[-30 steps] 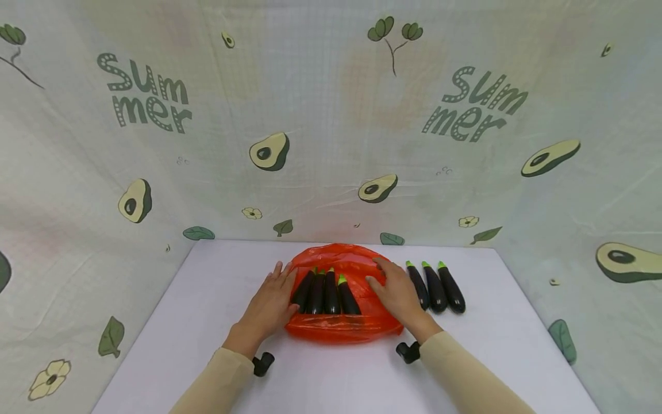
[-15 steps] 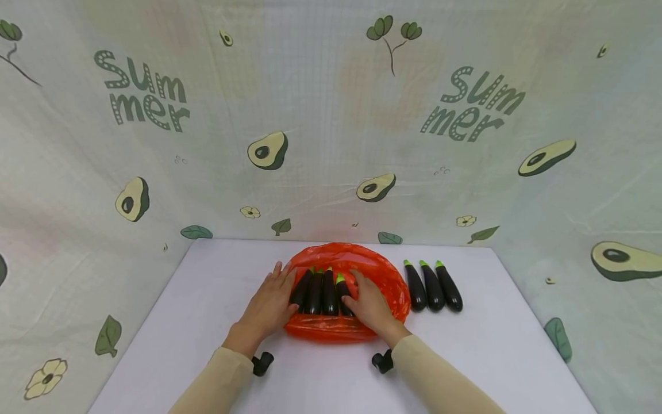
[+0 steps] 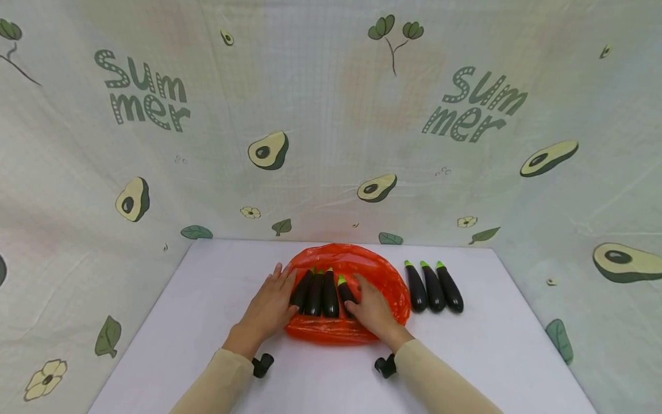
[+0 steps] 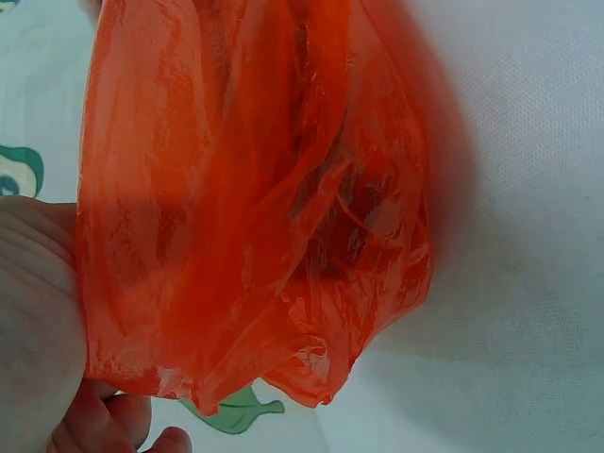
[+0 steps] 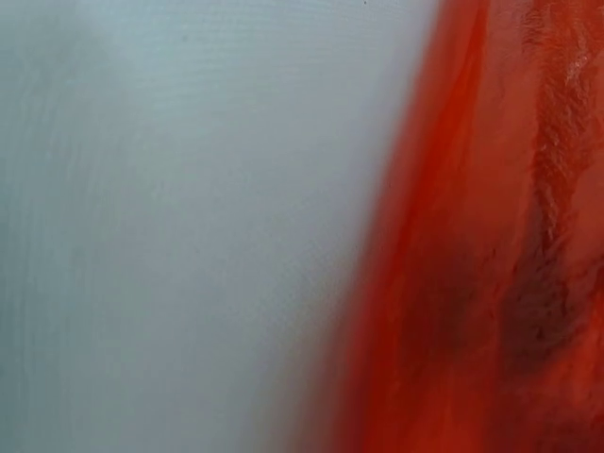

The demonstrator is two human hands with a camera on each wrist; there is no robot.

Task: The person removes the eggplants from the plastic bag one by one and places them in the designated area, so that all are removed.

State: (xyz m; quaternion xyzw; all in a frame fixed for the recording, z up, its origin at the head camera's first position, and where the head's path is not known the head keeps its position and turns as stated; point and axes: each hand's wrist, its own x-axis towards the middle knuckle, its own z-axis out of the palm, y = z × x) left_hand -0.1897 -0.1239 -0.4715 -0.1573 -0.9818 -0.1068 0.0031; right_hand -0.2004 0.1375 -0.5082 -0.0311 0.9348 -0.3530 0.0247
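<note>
A red plastic bag [image 3: 331,332] lies mouth-up on the table, with several dark eggplants [image 3: 314,296] side by side inside, green stem ends pointing away. My left hand [image 3: 266,299] rests along the bag's left rim, fingers stretched forward and thumb over the edge. In the left wrist view, crinkled red plastic covers much of that hand. Reaching into the bag, my right hand [image 3: 376,310] has its thumb and fingers around the rightmost eggplant [image 3: 345,290]. The right wrist view holds only the bag's blurred side [image 5: 491,236] and white tabletop; the hand is out of sight there.
Three more eggplants [image 3: 433,287] lie in a row on the white table [image 3: 496,322], just right of the bag. A patterned cloth [image 3: 320,115] with avocado and leaf prints hangs behind and along both sides.
My right hand has moved left from the bag's right rim onto the rightmost eggplant inside. The bag's right side now shows rounded and uncovered. My left hand has stayed put.
</note>
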